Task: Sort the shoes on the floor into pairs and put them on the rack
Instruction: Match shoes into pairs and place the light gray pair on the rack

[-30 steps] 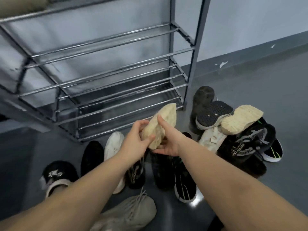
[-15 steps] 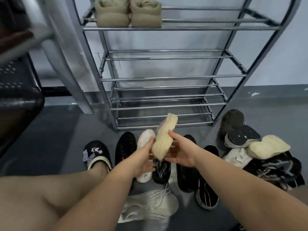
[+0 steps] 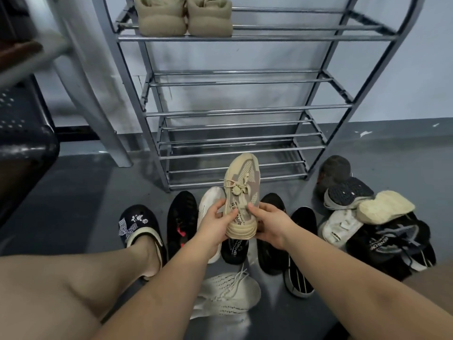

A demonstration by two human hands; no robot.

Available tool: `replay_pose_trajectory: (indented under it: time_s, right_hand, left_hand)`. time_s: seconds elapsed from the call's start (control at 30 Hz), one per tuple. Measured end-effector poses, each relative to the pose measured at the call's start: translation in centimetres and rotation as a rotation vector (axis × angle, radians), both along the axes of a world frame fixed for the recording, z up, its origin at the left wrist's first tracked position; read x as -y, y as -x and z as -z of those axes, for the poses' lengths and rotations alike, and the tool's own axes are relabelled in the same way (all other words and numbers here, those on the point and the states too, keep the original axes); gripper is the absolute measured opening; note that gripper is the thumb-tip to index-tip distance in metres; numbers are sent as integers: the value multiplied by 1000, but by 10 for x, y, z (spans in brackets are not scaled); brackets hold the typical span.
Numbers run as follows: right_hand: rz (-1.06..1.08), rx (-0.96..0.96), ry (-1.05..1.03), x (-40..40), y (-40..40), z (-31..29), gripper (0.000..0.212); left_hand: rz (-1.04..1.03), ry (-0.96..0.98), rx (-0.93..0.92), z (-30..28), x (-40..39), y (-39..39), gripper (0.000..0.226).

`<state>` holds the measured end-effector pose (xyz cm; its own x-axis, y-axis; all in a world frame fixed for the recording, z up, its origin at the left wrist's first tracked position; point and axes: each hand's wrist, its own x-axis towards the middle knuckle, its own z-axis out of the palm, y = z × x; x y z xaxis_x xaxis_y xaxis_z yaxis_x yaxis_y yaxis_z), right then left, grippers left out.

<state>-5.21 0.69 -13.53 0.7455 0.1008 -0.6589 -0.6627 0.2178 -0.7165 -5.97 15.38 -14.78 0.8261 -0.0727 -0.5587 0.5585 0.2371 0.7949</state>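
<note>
A beige sneaker (image 3: 242, 190) is held upright above the floor, toe pointing at the rack, laces up. My left hand (image 3: 215, 220) grips its heel from the left and my right hand (image 3: 268, 220) grips it from the right. The grey metal shoe rack (image 3: 245, 110) stands straight ahead, with a beige pair (image 3: 183, 17) on its top shelf. A row of shoes lies below my hands: a black shoe (image 3: 182, 217), a white shoe (image 3: 209, 204), black slip-ons (image 3: 297, 251) and a cream knit sneaker (image 3: 228, 294).
A heap of mixed shoes (image 3: 367, 219) lies on the floor at the right, with a beige sole on top. My left foot in a black decorated clog (image 3: 139, 227) stands at the left. A dark chair (image 3: 22, 133) and a grey leg stand at far left.
The beige sneaker turned from sole-up to laces-up and now points at the rack. My view rose and swung, bringing the rack's top shelf and beige pair into sight.
</note>
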Motion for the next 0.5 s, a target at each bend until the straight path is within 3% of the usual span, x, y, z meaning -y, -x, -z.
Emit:
replay_pose_trajectory:
  time_s: [0.3,0.43,0.5]
  right_hand:
    - [-141,-162,86,18,28,28,36]
    - [-161,-204,108,28,43,41,37]
    - [-188,-216,134,34,48,48,37]
  left_hand:
    - [214,-48,-137,15,-2,14,49]
    - [349,-92,-223,34,5,24,58]
    - [438,-81,-268,42,5,29,51]
